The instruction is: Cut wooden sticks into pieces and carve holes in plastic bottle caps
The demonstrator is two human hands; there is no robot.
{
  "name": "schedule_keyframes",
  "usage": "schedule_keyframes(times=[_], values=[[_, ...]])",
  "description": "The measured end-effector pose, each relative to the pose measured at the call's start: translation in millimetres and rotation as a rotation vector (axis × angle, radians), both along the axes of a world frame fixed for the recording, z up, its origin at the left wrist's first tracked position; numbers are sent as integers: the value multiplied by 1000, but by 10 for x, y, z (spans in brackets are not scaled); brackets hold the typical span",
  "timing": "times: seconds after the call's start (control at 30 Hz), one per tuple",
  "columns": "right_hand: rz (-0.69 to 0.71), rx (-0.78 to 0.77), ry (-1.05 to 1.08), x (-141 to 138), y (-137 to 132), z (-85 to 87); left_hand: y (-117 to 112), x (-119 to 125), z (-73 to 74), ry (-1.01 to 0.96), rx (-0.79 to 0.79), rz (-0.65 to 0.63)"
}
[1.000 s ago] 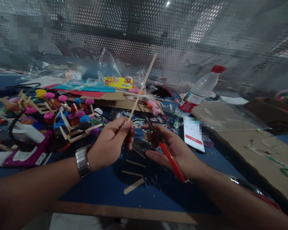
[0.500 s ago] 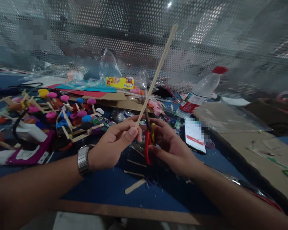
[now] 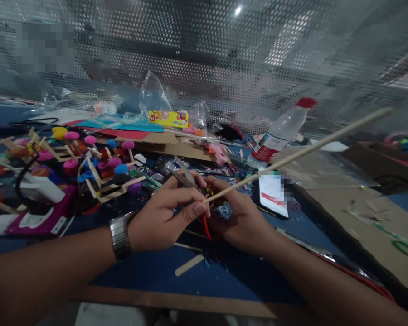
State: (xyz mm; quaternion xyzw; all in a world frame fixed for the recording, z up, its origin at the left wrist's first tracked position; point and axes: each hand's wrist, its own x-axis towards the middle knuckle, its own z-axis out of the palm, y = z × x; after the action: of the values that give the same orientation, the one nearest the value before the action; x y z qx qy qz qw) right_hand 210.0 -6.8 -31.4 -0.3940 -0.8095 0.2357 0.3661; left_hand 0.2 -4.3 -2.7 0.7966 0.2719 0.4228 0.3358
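My left hand point(image 3: 170, 217), with a metal watch on its wrist, pinches the near end of a long thin wooden stick point(image 3: 302, 156). The stick slants up to the right, its far end high above the table. My right hand point(image 3: 241, 217) is closed around red-handled scissors point(image 3: 187, 178); their blades point up and left behind my left fingers and look parted. Both hands are close together, and most of the handles are hidden by the fingers. Below them, a flat craft stick point(image 3: 189, 265) lies on the blue table point(image 3: 245, 283), near thin wood pieces and tangled threads.
At left are colourful clay-and-stick pieces point(image 3: 114, 170) and a purple power strip point(image 3: 46, 217). A plastic bottle point(image 3: 274, 136) leans behind a phone point(image 3: 274, 194) at right. Cardboard sheets point(image 3: 159, 145) lie at the back, and a brown box point(image 3: 384, 165) stands far right.
The wooden stick has swung from steeply upright to a low slant rightward. The scissors have turned, their blades now pointing up-left, and my right hand has come closer to my left.
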Motion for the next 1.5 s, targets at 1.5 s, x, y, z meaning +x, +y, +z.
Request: schedule_keyframes(times=[1.5], values=[[-53, 24, -46, 22, -74, 271, 66, 11, -3, -406, -242, 90]])
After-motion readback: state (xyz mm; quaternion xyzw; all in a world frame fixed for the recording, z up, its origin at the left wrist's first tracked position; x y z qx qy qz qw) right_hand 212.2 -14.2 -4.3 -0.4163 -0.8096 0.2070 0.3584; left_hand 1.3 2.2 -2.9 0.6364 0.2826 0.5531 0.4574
